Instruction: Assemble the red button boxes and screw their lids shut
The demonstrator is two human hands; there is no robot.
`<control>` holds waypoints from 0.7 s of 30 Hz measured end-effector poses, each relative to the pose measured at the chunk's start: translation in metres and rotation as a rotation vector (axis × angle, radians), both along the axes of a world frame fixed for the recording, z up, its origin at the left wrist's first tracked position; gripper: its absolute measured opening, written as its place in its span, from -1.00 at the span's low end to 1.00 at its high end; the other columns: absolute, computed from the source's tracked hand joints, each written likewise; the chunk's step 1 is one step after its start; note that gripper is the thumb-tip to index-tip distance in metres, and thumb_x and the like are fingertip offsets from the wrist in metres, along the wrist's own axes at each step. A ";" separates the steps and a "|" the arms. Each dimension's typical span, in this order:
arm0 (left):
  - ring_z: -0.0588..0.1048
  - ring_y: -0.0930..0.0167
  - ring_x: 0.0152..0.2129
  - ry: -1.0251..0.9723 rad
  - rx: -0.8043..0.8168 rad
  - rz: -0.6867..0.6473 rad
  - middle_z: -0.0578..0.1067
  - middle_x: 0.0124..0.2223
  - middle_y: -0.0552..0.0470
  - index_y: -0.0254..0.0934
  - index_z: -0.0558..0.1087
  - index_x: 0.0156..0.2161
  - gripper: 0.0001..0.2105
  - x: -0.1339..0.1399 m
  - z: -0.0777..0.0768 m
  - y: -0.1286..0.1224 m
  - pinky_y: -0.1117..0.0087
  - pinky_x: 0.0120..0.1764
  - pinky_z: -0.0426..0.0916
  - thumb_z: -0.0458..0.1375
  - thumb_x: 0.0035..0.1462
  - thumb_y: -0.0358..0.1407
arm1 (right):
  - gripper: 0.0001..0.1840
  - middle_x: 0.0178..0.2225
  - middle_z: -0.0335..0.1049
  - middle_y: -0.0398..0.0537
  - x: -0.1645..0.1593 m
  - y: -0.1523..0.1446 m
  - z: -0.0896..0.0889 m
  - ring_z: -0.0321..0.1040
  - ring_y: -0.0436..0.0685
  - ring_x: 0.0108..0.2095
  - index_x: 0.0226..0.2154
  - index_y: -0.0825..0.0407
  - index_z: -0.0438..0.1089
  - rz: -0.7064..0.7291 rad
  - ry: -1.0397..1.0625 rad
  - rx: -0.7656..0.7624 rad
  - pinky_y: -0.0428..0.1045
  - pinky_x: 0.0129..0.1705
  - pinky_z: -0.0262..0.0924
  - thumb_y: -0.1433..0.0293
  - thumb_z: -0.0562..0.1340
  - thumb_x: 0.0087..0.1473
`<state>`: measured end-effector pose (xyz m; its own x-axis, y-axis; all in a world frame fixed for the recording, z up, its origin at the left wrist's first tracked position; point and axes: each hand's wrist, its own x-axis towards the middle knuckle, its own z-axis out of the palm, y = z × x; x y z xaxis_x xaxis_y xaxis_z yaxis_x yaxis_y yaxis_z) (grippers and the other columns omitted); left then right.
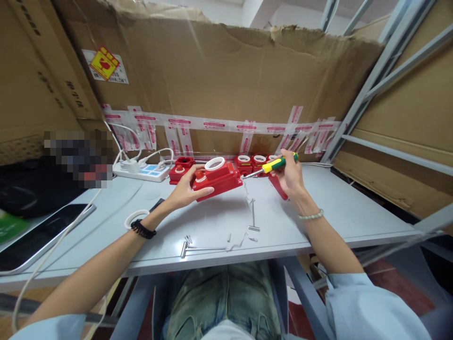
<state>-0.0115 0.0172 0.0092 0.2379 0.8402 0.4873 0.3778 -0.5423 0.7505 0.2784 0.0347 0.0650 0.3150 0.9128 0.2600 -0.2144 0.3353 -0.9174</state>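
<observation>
Right grip (292, 178) clasps yellow-and-green-handled screwdriver (274, 165), metal shaft (254, 173) pointing left at right end of red box-shaped housing (222, 184) pinched by left grip (187, 190)

White power strip (150, 173) near taped cardboard (219, 71); dark-screened tablet (38, 238) lying at left; grey metal rack (377, 78) at right.

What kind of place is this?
Probably a workshop: the right hand holds a screwdriver by the end of a red box, T-shaped metal tools lie on the table, and more red boxes stand behind.
</observation>
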 end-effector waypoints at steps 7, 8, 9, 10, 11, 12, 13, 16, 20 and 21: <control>0.53 0.21 -0.15 0.086 -0.042 -0.048 0.50 0.00 -0.10 -0.23 0.25 0.11 -0.37 -0.004 -0.004 0.006 0.16 -0.06 0.44 0.28 -0.03 -0.04 | -0.68 -0.67 0.30 -0.39 0.001 0.005 -0.015 0.24 -0.07 -0.75 -0.33 -0.07 0.18 0.018 -0.026 -0.090 -0.19 -0.75 0.21 0.37 0.35 -0.09; 0.53 0.21 -0.15 0.112 -0.046 -0.055 0.50 -0.01 -0.10 -0.24 0.26 0.10 -0.38 -0.005 -0.007 0.008 0.15 -0.05 0.44 0.27 -0.03 -0.03 | -0.68 -0.66 0.30 -0.38 0.001 0.007 -0.021 0.26 -0.08 -0.74 -0.36 -0.06 0.18 0.031 -0.033 -0.127 -0.19 -0.73 0.24 0.37 0.36 -0.09; 0.53 0.21 -0.14 0.140 -0.047 -0.054 0.51 -0.02 -0.10 -0.25 0.26 0.10 -0.39 -0.007 -0.009 0.010 0.15 -0.04 0.43 0.27 -0.02 -0.03 | -0.69 -0.65 0.32 -0.34 0.001 0.008 -0.027 0.28 -0.08 -0.72 -0.40 -0.04 0.19 0.051 -0.039 -0.159 -0.19 -0.71 0.28 0.38 0.37 -0.09; 0.52 0.21 -0.14 0.172 -0.048 -0.054 0.51 -0.03 -0.10 -0.26 0.27 0.10 -0.39 -0.008 -0.012 0.013 0.14 -0.04 0.42 0.27 -0.02 -0.03 | -0.70 -0.63 0.34 -0.30 0.001 0.010 -0.034 0.30 -0.09 -0.70 -0.44 -0.01 0.21 0.077 -0.044 -0.195 -0.19 -0.67 0.32 0.39 0.39 -0.10; 0.52 0.21 -0.13 0.207 -0.047 -0.056 0.51 -0.04 -0.10 -0.27 0.27 0.09 -0.39 -0.010 -0.014 0.015 0.14 -0.03 0.42 0.27 -0.02 -0.03 | -0.70 -0.62 0.35 -0.27 0.001 0.011 -0.040 0.32 -0.08 -0.67 -0.47 0.01 0.23 0.101 -0.047 -0.228 -0.19 -0.64 0.36 0.40 0.40 -0.12; 0.52 0.21 -0.13 0.241 -0.048 -0.062 0.51 -0.05 -0.10 -0.27 0.27 0.09 -0.39 -0.013 -0.016 0.017 0.14 -0.04 0.41 0.27 -0.02 -0.03 | -0.72 -0.59 0.38 -0.23 0.001 0.013 -0.046 0.36 -0.07 -0.64 -0.49 0.03 0.25 0.124 -0.050 -0.256 -0.18 -0.62 0.39 0.42 0.40 -0.13; 0.52 0.21 -0.13 0.271 -0.048 -0.071 0.51 -0.05 -0.10 -0.26 0.28 0.09 -0.39 -0.015 -0.017 0.019 0.14 -0.04 0.41 0.27 -0.03 -0.03 | -0.74 -0.56 0.39 -0.20 0.001 0.014 -0.051 0.39 -0.06 -0.60 -0.50 0.04 0.27 0.143 -0.050 -0.282 -0.18 -0.60 0.41 0.44 0.41 -0.14; 0.51 0.20 -0.12 0.338 -0.047 -0.088 0.50 -0.02 -0.11 -0.24 0.26 0.10 -0.38 -0.020 -0.019 0.023 0.15 -0.05 0.41 0.26 -0.02 -0.02 | -0.81 -0.51 0.43 -0.13 0.002 0.019 -0.062 0.44 -0.02 -0.52 -0.52 0.08 0.33 0.190 -0.044 -0.347 -0.16 -0.55 0.45 0.48 0.39 -0.13; 0.48 0.17 -0.06 0.458 -0.069 -0.078 0.45 0.05 -0.17 -0.26 0.21 0.14 -0.30 -0.023 -0.017 0.024 0.16 -0.03 0.39 0.27 -0.05 0.02 | -0.86 -0.40 0.47 -0.03 0.004 0.023 -0.066 0.48 0.03 -0.43 -0.48 0.11 0.40 0.257 -0.045 -0.403 -0.13 -0.51 0.47 0.50 0.38 -0.15; 0.48 0.16 -0.05 0.484 -0.078 -0.081 0.45 0.05 -0.18 -0.26 0.20 0.14 -0.28 -0.024 -0.016 0.024 0.15 -0.03 0.39 0.27 -0.06 0.03 | -0.85 -0.39 0.48 -0.01 0.005 0.023 -0.066 0.48 0.05 -0.41 -0.47 0.12 0.40 0.272 -0.048 -0.413 -0.12 -0.51 0.47 0.50 0.38 -0.17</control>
<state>-0.0356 0.0410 -0.0073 0.4873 0.8393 0.2409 0.6521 -0.5333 0.5388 0.2830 0.0577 -0.0009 0.0478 0.9900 -0.1326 -0.1983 -0.1207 -0.9727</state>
